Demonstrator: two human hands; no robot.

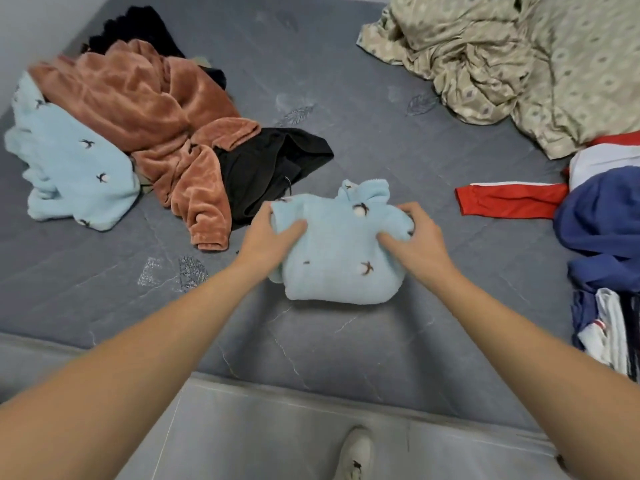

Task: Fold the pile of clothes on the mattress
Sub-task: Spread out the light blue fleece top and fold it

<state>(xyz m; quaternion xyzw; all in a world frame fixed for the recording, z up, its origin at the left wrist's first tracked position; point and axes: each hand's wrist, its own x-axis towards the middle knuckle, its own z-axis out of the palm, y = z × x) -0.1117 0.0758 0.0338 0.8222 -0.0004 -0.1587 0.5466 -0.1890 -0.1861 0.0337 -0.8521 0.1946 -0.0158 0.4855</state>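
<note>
Clothes are the job, and the one in hand is a light blue fleece top, folded small in the middle of the mattress. The left hand and right hand each have a closed grip on one side of it, fingers curled into the fleece. To finish this fold well, I'd keep both sides level, tuck the loose collar end in and press it flat. A heap of unfolded clothes lies to the left.
</note>
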